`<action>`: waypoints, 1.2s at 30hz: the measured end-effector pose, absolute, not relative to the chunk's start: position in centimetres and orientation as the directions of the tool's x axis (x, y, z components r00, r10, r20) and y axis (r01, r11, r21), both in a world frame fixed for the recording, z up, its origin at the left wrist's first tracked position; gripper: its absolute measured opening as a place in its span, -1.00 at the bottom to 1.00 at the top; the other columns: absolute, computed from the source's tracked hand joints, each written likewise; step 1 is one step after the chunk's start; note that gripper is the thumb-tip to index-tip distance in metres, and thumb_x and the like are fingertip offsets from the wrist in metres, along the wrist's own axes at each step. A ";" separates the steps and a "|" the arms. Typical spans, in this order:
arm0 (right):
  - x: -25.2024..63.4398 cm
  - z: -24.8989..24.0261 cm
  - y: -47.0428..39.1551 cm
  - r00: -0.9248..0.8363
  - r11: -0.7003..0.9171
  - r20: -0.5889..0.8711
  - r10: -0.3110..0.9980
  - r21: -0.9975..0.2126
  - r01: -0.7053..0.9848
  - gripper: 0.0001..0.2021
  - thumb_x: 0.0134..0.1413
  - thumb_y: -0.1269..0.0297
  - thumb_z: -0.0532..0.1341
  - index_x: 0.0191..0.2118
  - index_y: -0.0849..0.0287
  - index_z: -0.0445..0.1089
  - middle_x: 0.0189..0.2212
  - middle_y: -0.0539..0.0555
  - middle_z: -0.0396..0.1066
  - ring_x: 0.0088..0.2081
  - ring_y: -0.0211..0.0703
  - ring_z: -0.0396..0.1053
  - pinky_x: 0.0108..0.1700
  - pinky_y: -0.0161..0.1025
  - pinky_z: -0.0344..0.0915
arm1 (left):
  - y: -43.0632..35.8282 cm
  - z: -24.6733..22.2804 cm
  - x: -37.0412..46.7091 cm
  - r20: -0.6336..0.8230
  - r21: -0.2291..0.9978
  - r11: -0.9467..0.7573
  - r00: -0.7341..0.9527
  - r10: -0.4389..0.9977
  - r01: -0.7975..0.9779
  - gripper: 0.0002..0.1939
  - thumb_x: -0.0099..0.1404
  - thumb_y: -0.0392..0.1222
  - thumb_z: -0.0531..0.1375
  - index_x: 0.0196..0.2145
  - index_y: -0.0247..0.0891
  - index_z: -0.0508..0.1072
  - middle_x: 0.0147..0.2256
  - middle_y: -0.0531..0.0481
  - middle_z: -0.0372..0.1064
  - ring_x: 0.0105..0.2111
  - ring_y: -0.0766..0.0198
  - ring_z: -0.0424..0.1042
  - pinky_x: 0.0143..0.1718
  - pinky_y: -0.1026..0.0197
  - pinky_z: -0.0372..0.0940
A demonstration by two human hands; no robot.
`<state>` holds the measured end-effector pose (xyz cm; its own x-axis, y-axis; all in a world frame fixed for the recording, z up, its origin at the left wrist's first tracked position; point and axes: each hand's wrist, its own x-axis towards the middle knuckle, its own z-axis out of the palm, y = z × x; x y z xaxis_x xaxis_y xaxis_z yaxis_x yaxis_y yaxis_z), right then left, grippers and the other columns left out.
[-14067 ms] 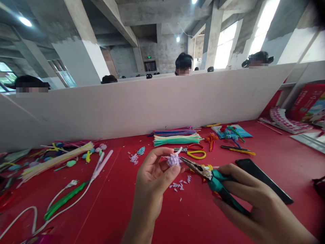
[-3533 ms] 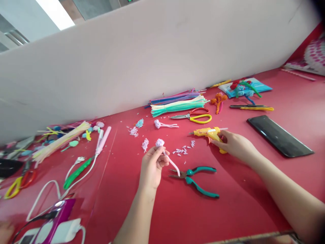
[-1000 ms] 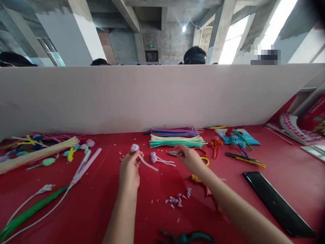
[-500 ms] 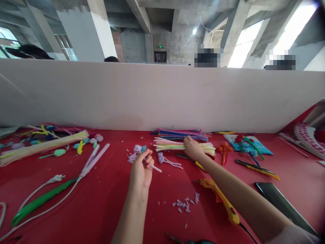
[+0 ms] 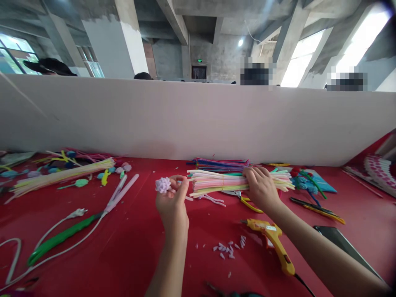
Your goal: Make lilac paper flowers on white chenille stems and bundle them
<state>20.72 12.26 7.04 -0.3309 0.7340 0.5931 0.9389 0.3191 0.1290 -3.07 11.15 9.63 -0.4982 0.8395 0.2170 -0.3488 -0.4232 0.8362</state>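
My left hand (image 5: 173,202) is closed around a fuzzy lilac pipe-cleaner flower (image 5: 162,185), whose curled head sticks out on the left. The thumb and index tips meet at the left end of a bundle of pale pipe cleaners (image 5: 213,181); whether they pinch a stem I cannot tell. Wrapped over the right part of that bundle is my right hand (image 5: 262,187). Under the bundle's near edge lie yellow-handled scissors (image 5: 249,204) and a lilac piece with loose strands (image 5: 213,200).
Behind the bundle lies a darker pipe-cleaner bundle (image 5: 222,165). A yellow glue gun (image 5: 274,239) and small lilac snippets (image 5: 229,248) are nearer. A black phone-like slab (image 5: 343,247) sits right. A green-handled corded tool (image 5: 64,237) lies left. A white partition (image 5: 198,119) borders the table.
The pale bundle has been lifted and shifted right under my right hand, covering the orange figure. My left hand has turned, showing the lilac flower, and its fingertips now reach the bundle's end.
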 end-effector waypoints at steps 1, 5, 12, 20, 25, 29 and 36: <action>20.8 7.2 12.0 -0.330 0.316 0.607 0.723 0.134 0.939 -0.81 -0.11 0.45 0.13 -0.27 0.17 0.23 -0.33 0.14 0.38 -0.26 -0.01 0.26 -0.06 -0.12 0.09 | 11.0 9.7 -2.9 0.240 0.847 -0.431 -0.501 0.832 -0.310 -0.72 0.02 -0.35 0.27 -0.57 -0.22 0.17 -0.44 0.08 0.34 -0.45 0.37 0.29 -0.43 0.34 0.15; 21.0 7.7 11.1 -0.351 0.306 0.651 0.673 0.186 0.934 -0.74 -0.17 0.51 0.11 -0.26 0.15 0.24 -0.30 0.14 0.40 -0.22 -0.02 0.27 0.00 -0.09 0.06 | 10.6 9.6 -2.6 0.310 0.895 -0.423 -0.483 0.819 -0.142 -0.71 0.07 -0.34 0.24 -0.60 -0.20 0.16 -0.46 0.09 0.30 -0.47 0.35 0.26 -0.44 0.34 0.15; 20.9 8.5 10.5 -0.360 0.213 0.686 0.632 0.292 0.932 -0.76 -0.11 0.56 0.08 -0.27 0.15 0.24 -0.31 0.11 0.43 -0.25 -0.07 0.27 0.06 -0.09 0.02 | 11.0 8.8 -3.2 0.522 0.834 -0.459 -0.167 0.837 0.304 -0.86 0.06 -0.31 0.28 -0.53 -0.17 0.38 -0.36 0.02 0.29 -0.37 0.23 0.29 -0.28 0.23 0.19; 20.7 8.7 10.2 -0.352 0.192 0.708 0.612 0.299 0.935 -0.77 -0.10 0.56 0.10 -0.27 0.15 0.25 -0.28 0.11 0.44 -0.26 -0.09 0.28 0.05 -0.10 0.03 | 11.4 8.5 -3.0 0.480 0.866 -0.435 -0.165 0.862 0.248 -0.83 -0.03 -0.37 0.31 -0.47 -0.12 0.51 -0.38 0.03 0.24 -0.47 0.26 0.20 -0.39 0.26 0.14; 20.6 8.4 10.3 -0.321 0.180 0.704 0.634 0.270 0.946 -0.75 -0.10 0.56 0.11 -0.25 0.15 0.27 -0.27 0.11 0.45 -0.26 -0.08 0.29 0.04 -0.10 0.03 | 11.7 8.0 -3.3 0.516 0.824 -0.454 -0.117 0.849 0.341 -0.85 0.00 -0.38 0.29 -0.49 -0.13 0.52 -0.41 0.02 0.25 -0.43 0.24 0.25 -0.40 0.27 0.13; 20.9 8.0 10.6 -0.333 0.182 0.691 0.641 0.285 0.941 -0.76 -0.06 0.54 0.11 -0.23 0.17 0.29 -0.26 0.12 0.45 -0.23 -0.07 0.29 0.07 -0.09 0.01 | 11.9 8.0 -3.7 0.487 0.825 -0.429 -0.081 0.869 0.368 -0.85 0.04 -0.40 0.25 -0.51 -0.15 0.52 -0.41 0.01 0.27 -0.42 0.24 0.28 -0.44 0.28 0.13; 23.0 6.9 11.7 -0.265 0.113 0.568 0.779 0.290 0.950 -0.68 0.04 0.49 0.07 -0.04 0.24 0.29 -0.11 0.18 0.40 -0.11 -0.03 0.24 0.13 -0.08 -0.06 | 12.7 7.9 -4.7 0.276 0.961 -0.267 -0.264 0.924 0.067 -0.91 0.03 -0.26 0.32 -0.51 -0.19 0.46 -0.43 0.00 0.35 -0.45 0.27 0.29 -0.48 0.31 0.14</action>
<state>23.04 11.68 6.88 -0.2655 0.7789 0.5682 0.9505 0.1126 0.2898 -4.73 12.72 7.91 -0.2641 0.9243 0.2756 0.0671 -0.2674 0.9612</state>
